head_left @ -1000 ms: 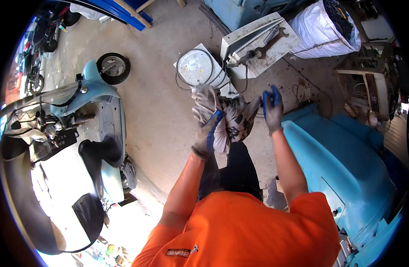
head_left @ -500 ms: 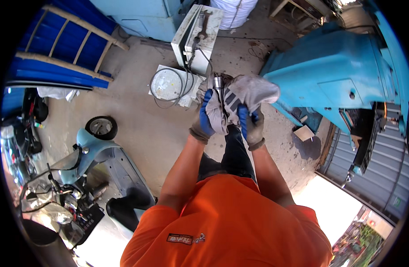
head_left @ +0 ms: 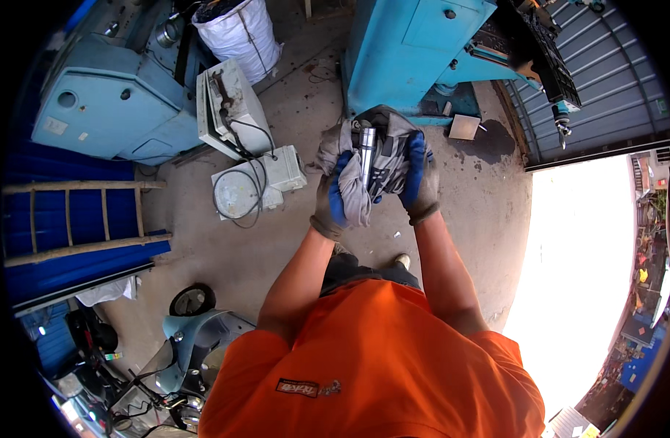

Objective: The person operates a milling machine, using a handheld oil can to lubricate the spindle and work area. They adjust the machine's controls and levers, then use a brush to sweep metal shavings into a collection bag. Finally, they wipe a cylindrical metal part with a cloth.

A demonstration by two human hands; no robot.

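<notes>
Both my hands wear grey work gloves with blue-coated fingers, and between them is a bunched grey cloth (head_left: pixel 397 157) with dark patches. My left hand (head_left: pixel 332 191) grips the cloth's left side, its blue fingers curled over the folds. On the other side, my right hand (head_left: pixel 420 179) is closed on the cloth's right edge. Lying upright in the picture within the cloth is a shiny metal cylindrical part (head_left: pixel 366 150), stepped like a tool shank; its lower end is hidden in the folds. The cloth is held out in front of my body, above the concrete floor.
Ahead stands a turquoise machine (head_left: pixel 393 55), with a tan square piece (head_left: pixel 464 127) beside a dark floor stain. Left are a white metal box (head_left: pixel 236 109) with a cable, a white sack (head_left: pixel 240 40), a pale-blue machine (head_left: pixel 105 109), a wooden ladder (head_left: pixel 87 186) and a scooter (head_left: pixel 189 347).
My view has turned right, so the machines and scooter shift leftward. The cloth is spread wider, my right hand is farther right, and the metal part shows its smooth shiny end on top.
</notes>
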